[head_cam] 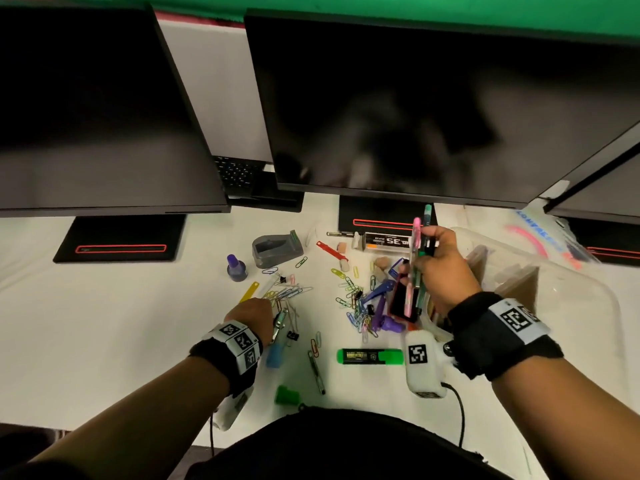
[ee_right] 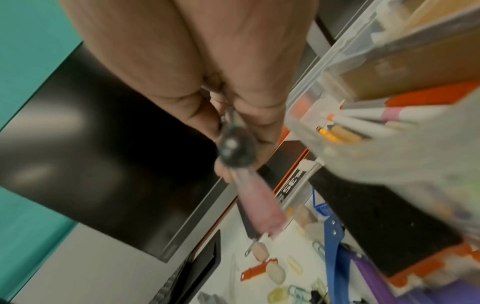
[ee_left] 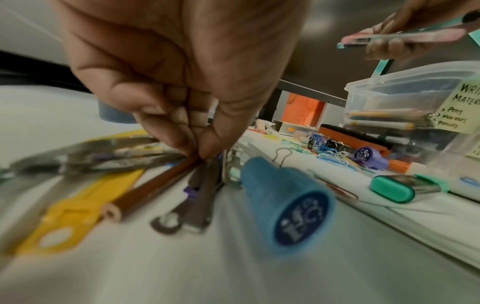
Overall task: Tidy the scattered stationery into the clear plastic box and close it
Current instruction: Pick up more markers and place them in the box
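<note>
The clear plastic box (head_cam: 568,282) stands open at the right of the white desk, with pens and markers inside (ee_left: 384,117). My right hand (head_cam: 420,258) grips a bundle of pens, among them a pink pen (head_cam: 415,258) and a green one, held upright just left of the box (ee_right: 337,67). My left hand (head_cam: 273,313) is down on the desk. In the left wrist view its fingertips (ee_left: 192,148) pinch the ends of a brown pencil (ee_left: 155,185) and some dark pens lying on the desk.
Coloured paper clips (head_cam: 353,299) lie scattered mid-desk. Around them are a green highlighter (head_cam: 370,356), a blue cap (head_cam: 275,355), a purple bottle (head_cam: 236,268), a grey dispenser (head_cam: 277,249), a yellow strip (head_cam: 249,291) and a staples box (head_cam: 388,241). Dark monitors (head_cam: 415,109) overhang the back.
</note>
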`<move>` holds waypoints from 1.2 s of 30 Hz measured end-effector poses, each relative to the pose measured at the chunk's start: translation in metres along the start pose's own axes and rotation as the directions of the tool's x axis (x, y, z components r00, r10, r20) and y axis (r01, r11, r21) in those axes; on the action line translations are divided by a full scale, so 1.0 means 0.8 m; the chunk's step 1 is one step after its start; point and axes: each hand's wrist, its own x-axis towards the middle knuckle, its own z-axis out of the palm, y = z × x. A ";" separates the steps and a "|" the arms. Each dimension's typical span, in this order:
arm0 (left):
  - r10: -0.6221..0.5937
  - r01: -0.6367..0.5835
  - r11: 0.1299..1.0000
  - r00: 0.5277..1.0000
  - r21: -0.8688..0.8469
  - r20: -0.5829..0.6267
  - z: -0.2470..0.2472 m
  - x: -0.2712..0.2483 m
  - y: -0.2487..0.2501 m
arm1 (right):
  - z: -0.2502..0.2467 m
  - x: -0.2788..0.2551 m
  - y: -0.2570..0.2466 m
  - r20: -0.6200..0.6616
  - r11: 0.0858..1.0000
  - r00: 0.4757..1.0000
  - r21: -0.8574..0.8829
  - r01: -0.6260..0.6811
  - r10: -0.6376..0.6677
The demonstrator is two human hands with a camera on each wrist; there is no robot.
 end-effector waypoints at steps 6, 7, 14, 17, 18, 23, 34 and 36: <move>0.001 -0.001 1.000 1.000 0.005 0.003 0.000 0.000 0.005 | 0.000 -0.027 0.014 0.232 0.957 0.969 -0.291 -0.018 0.089; 0.005 -0.005 1.000 1.000 0.006 -0.001 0.000 0.000 0.005 | 0.007 -0.029 0.022 0.280 0.933 0.954 -0.361 0.003 0.105; 0.029 -0.036 0.994 0.997 -0.101 -0.065 -0.010 0.001 0.003 | 0.037 -0.016 0.088 0.416 0.464 0.856 -0.850 0.248 0.306; 0.052 -0.085 0.973 0.986 -0.213 -0.156 -0.013 0.002 0.004 | 0.036 -0.015 0.097 0.413 0.328 0.832 -0.896 0.299 0.370; 0.068 -0.114 0.961 0.980 -0.251 -0.185 -0.015 0.001 0.005 | 0.036 -0.016 0.098 0.418 0.297 0.829 -0.900 0.320 0.371; 0.137 -0.243 0.897 0.947 -0.369 -0.291 -0.025 -0.002 0.018 | 0.038 -0.016 0.111 0.442 0.200 0.836 -0.896 0.396 0.324; 0.217 -0.299 0.825 0.951 -0.479 -0.220 -0.065 -0.019 0.069 | 0.038 -0.015 0.096 0.391 0.400 0.912 -0.861 0.315 0.122; 0.212 -0.291 0.771 0.956 -0.566 -0.202 -0.076 -0.024 0.088 | 0.031 -0.019 0.068 0.327 0.604 0.944 -0.761 0.236 0.043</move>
